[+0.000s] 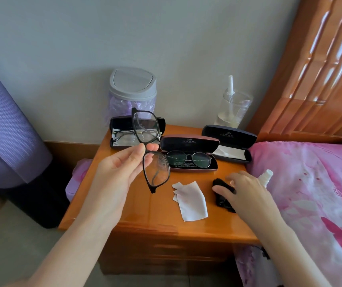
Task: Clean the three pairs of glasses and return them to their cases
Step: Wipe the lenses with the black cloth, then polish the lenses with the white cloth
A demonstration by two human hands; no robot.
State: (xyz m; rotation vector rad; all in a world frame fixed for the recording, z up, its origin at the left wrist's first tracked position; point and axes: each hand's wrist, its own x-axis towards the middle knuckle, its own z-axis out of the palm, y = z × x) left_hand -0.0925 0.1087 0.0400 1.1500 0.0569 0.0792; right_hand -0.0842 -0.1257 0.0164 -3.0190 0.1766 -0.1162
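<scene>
A person's left hand (122,168) is raised above a glossy wooden bedside worktop (145,214). Its fingers (152,147) and thumb pinch a pair of black-framed glasses (156,170) at the bridge. The glasses hang on end, with one lens above the fingers and one below, and the lower lens looks smeared.

The right hand (246,193) reaches down onto a crumpled black cloth (225,203) on the worktop. Its fingers are spread over the cloth and blurred, so it is unclear whether they grasp it. Just right of this hand, a small white spray bottle (266,176) lies at the edge of a bed with a pink cover (310,183). Between the two hands, a pale cleaning cloth (190,201) lies flat on the worktop.

Three open cases lie beyond the fingers:
- Behind the held glasses, a black case (116,123) contains thin-framed glasses (124,135).
- Just right of the left fingers, a maroon case (188,141) contains round dark-rimmed glasses (188,159).
- Beyond the right hand, a navy case (228,134) contains only a white cloth (230,152).

Farther back, against the wall, stand a grey swing-lid bin (132,83) lined with a purple bag and a clear spray bottle (233,108).
</scene>
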